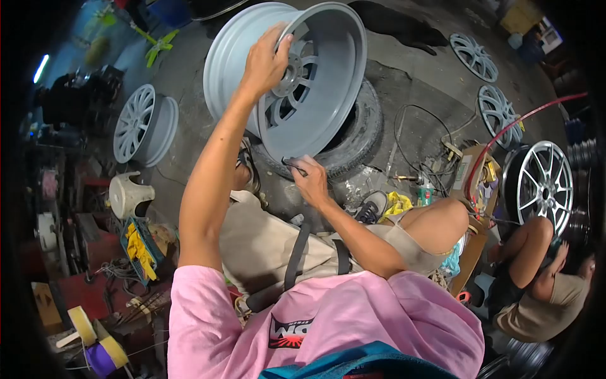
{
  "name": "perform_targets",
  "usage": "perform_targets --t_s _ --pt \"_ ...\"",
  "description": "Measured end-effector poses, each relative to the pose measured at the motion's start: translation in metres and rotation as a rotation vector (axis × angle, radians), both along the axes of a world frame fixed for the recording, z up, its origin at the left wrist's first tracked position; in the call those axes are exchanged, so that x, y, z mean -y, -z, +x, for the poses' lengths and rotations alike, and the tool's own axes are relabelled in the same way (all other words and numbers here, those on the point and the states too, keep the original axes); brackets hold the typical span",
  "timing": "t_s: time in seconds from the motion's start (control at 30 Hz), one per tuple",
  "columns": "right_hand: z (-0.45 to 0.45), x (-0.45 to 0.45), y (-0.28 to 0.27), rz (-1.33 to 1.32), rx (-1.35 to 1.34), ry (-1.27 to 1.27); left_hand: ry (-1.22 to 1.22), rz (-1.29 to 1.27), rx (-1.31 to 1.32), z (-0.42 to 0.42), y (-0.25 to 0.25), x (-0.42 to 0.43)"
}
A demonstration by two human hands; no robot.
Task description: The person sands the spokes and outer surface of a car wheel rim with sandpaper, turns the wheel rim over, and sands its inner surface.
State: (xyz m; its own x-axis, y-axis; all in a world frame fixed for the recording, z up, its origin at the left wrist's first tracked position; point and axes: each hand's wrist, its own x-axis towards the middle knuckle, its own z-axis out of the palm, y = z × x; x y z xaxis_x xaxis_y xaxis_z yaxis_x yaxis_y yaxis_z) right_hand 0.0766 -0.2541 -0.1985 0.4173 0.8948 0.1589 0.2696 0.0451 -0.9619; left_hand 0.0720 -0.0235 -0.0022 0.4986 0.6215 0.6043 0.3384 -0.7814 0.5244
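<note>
A grey wheel rim (328, 120) stands tilted on a tyre (366, 129) that lies on the floor before me. My left hand (266, 62) is closed over the rim's near edge, high up, with the thumb on the inner side. Low on the same edge, my right hand (310, 181) pinches a small dark tool (292, 165), its tip at or very close to the lip. The exact kind of tool is too small to tell. Part of the tyre is hidden behind the rim.
Another grey rim (136, 125) and a white stool (130, 192) stand on the left. More rims (473, 57) lie at right, near a red hose (524, 117) and a cardboard box (470, 169). A person (543, 284) sits at lower right. A dark animal (401, 26) lies behind.
</note>
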Motion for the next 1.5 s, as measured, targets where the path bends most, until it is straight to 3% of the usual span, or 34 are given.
perform_targets --t_s 0.03,0.1,0.17,0.33,0.37,0.4,0.43,0.47,0.5,0.57,0.63,0.7,0.77,0.83,0.9,0.93,1.0,1.03,1.13,1.3,1.5 --pt "-0.006 -0.007 0.003 -0.005 -0.006 -0.011 -0.008 -0.116 0.009 -0.003 -0.001 -0.007" --pt "-0.018 -0.020 0.006 0.103 -0.013 0.030 -0.008 -0.103 0.026 -0.017 -0.007 -0.022" --pt "-0.028 -0.034 -0.013 0.202 -0.042 0.019 -0.039 -0.319 -0.065 -0.032 -0.016 -0.034" --pt "-0.028 -0.120 -0.114 0.365 -0.029 0.004 0.116 -0.478 0.120 -0.052 -0.013 -0.068" --pt "-0.026 -0.146 -0.131 0.439 -0.068 0.103 0.081 -0.645 0.153 -0.057 -0.010 -0.082" --pt "-0.019 -0.171 -0.143 0.396 -0.204 0.096 0.046 -0.816 0.187 -0.062 -0.007 -0.095" --pt "-0.006 -0.181 -0.167 0.257 -0.372 0.015 0.034 -0.822 0.189 -0.068 -0.005 -0.110" --pt "0.003 -0.189 -0.186 0.209 -0.427 0.021 0.078 -0.981 0.366 -0.075 -0.005 -0.125" --pt "0.000 -0.196 -0.178 0.205 -0.428 0.017 0.129 -1.134 0.546 -0.077 -0.004 -0.133" --pt "-0.016 -0.208 -0.147 0.344 -0.180 0.009 0.055 -1.070 0.452 -0.080 -0.004 -0.132" --pt "-0.034 -0.168 -0.115 0.394 0.037 -0.079 0.224 -0.567 0.077 -0.094 -0.001 -0.141" --pt "-0.024 -0.125 -0.049 0.337 0.219 -0.319 0.258 -0.548 -0.021 -0.095 -0.011 -0.138" --pt "0.022 -0.096 0.012 0.350 0.385 -0.487 -0.025 -0.566 0.005 -0.098 -0.014 -0.132" --pt "0.087 -0.083 0.072 0.256 0.639 -0.546 -0.001 -0.574 0.003 -0.104 -0.009 -0.152" --pt "0.155 -0.084 0.095 0.116 0.795 -0.494 0.041 -0.577 0.009 -0.097 -0.004 -0.158" --pt "0.168 -0.082 0.094 0.116 0.807 -0.483 0.002 -0.558 0.018 -0.091 -0.008 -0.151" --pt "0.184 -0.079 0.093 -0.104 0.521 -0.149 -0.029 -0.526 0.027 -0.089 -0.016 -0.138" --pt "0.180 -0.080 0.096 -0.096 0.524 -0.130 -0.056 -0.528 0.024 -0.092 -0.016 -0.133" --pt "0.150 -0.089 0.118 -0.074 0.220 0.309 -0.047 -0.524 0.048 -0.091 -0.014 -0.121" --pt "0.174 -0.124 0.136 -0.123 0.269 0.524 -0.015 -0.500 0.108 -0.090 -0.005 -0.121" --pt "0.254 -0.217 0.094 -0.235 0.407 0.649 -0.013 -0.497 0.135 -0.093 0.001 -0.119"
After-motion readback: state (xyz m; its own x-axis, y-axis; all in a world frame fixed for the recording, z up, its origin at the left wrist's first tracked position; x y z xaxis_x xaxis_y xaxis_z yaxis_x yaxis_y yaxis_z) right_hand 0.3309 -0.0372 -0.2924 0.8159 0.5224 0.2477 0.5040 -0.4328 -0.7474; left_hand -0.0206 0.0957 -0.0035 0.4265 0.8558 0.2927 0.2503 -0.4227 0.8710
